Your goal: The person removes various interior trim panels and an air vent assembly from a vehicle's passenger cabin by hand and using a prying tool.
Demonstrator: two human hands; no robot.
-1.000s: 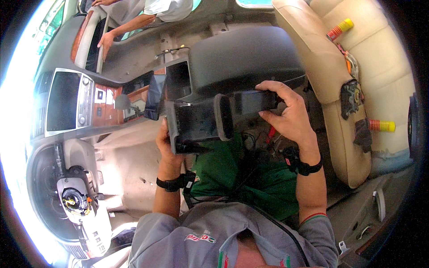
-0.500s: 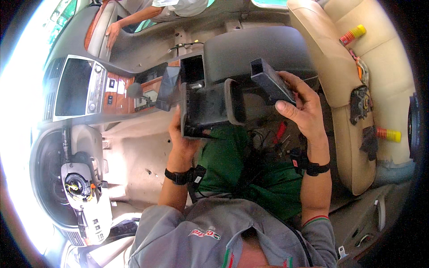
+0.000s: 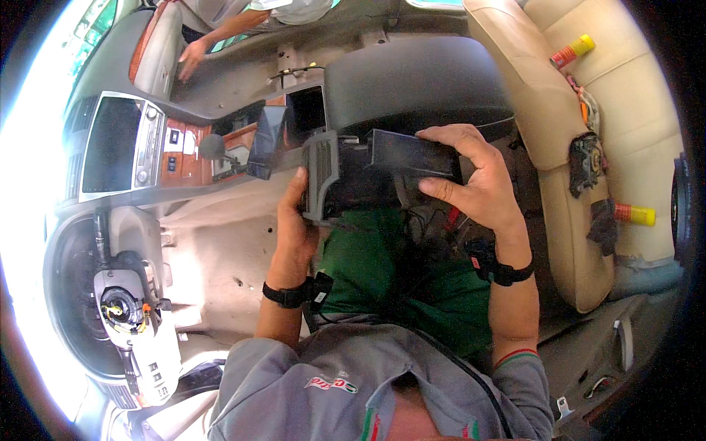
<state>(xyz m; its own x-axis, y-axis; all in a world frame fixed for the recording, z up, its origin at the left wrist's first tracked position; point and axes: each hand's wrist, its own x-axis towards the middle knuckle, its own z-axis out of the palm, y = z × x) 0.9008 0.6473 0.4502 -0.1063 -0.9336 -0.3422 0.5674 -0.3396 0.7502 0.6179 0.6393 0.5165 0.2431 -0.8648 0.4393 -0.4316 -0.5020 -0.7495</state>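
Observation:
In front of my lap, my left hand [image 3: 292, 224] grips the left side of a black plastic housing [image 3: 321, 180], whose end facing me has a ribbed or slatted panel. My right hand [image 3: 474, 176] holds a black rectangular plastic box [image 3: 412, 153] by its right end, thumb below and fingers over the top. The box's left end lies against or just over the housing's right part; I cannot tell whether the two are joined. My left fingers are partly hidden behind the housing.
Left of the parts is the wood-trimmed centre console [image 3: 187, 154] with a gear knob [image 3: 212, 147] and a screen [image 3: 112, 145]. A steering column [image 3: 121, 309] stands lower left. Cans [image 3: 572, 51] lie on the beige seat [image 3: 548, 147]. Another person's hand [image 3: 193, 59] is at the far left.
My right hand has brought the box left and down to the housing, turning it level. My left hand has turned the housing, so its ribbed end now shows at the left.

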